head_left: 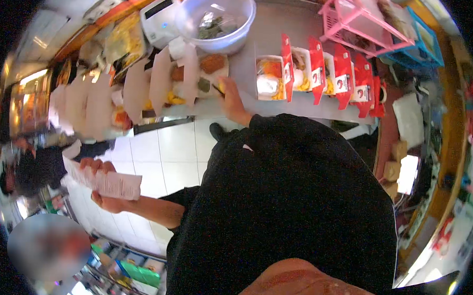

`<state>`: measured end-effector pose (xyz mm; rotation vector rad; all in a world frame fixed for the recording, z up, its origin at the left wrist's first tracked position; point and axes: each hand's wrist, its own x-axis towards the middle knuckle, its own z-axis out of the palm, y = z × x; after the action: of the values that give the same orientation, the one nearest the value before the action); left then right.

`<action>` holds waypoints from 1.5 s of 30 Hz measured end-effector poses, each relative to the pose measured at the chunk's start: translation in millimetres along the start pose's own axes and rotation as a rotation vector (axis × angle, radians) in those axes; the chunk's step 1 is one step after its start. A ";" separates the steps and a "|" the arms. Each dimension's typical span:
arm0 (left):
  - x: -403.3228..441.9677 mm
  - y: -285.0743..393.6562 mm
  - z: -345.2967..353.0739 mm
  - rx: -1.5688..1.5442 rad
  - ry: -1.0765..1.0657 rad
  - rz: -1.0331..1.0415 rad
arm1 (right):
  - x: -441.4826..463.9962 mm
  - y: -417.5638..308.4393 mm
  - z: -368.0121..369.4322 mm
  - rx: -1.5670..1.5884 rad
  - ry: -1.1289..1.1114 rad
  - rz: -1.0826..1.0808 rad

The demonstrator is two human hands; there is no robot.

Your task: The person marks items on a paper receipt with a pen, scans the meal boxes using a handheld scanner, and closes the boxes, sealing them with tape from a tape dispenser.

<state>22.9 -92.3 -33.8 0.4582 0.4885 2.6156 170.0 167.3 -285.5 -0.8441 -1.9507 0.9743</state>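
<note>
My left hand is closed around a long white printed paper slip, held over the tiled floor at the left. At the counter's front edge my right hand is closed, with a thin dark object sticking out of it. The object's tip points at an open white box, beside a dark green item and browned food. More open boxes with raised pale lids stand in a row to the left. Right of my right hand, red-lidded boxes hold food.
Behind the boxes are a clear plastic tub and a white scale-like device. A pink basket and a blue one sit at the back right. Another person in dark clothes is at the far left.
</note>
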 end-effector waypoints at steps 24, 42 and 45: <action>59.3 -89.8 25.2 0.094 -0.067 -0.323 | 4.1 59.2 -186.7 -0.388 -0.063 0.055; 2.3 -109.6 43.5 0.066 -0.253 -0.366 | 18.3 177.8 -381.2 -1.171 0.186 0.186; 0.1 -109.8 54.8 0.098 -0.110 -0.216 | 17.2 221.9 -407.5 -1.346 0.148 0.031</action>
<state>83.2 14.6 -30.0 0.5455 0.5966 2.3544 557.2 422.9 -304.9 -1.5546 -2.3213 -0.5657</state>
